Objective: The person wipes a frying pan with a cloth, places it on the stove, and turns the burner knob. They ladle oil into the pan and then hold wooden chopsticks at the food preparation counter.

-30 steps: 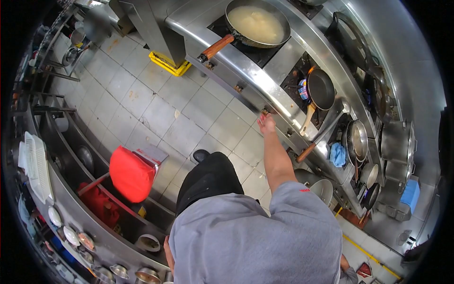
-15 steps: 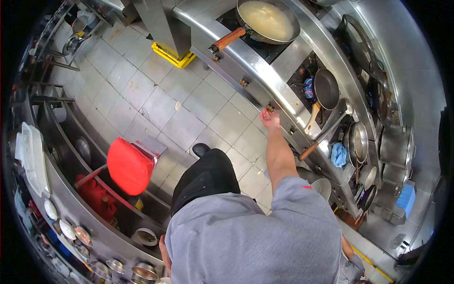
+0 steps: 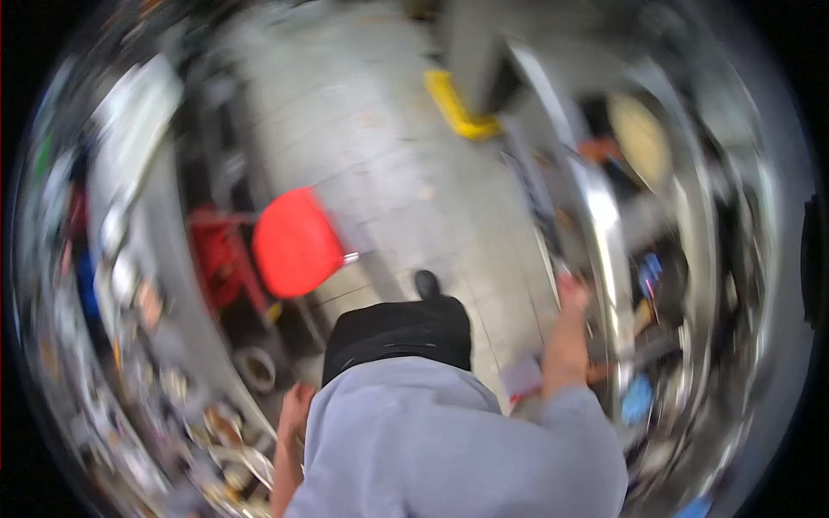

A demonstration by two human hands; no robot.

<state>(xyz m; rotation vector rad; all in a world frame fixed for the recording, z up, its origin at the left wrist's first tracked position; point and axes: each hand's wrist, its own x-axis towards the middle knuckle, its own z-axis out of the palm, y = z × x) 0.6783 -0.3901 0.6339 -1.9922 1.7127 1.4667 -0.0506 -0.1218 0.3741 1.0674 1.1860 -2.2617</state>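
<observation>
My right hand [image 3: 573,293] reaches to the front panel of the steel stove [image 3: 603,211], its fingers closed at the spot of a knob. Blur hides the knob itself. Above that hand a blue flame [image 3: 649,274] burns beside a smeared dark frying pan. A larger pan [image 3: 640,142] with pale contents sits farther along the stove. Low at my left side, my left hand [image 3: 298,404] is loosely curled, with nothing visible in it. It is nearest to the counter edge and a round pale bowl [image 3: 256,369] on a shelf below.
A red-topped stool [image 3: 296,243] stands ahead on the left, by the shelved counter. Beyond it, a yellow tray [image 3: 458,112] surrounds the foot of a steel pillar. A blue cloth [image 3: 637,399] lies on the stove side. Blurred dishes line the left counter.
The view has swung and smeared, so the stove now sits farther right. My right hand keeps its place at the stove panel. More of my left hand and forearm now shows.
</observation>
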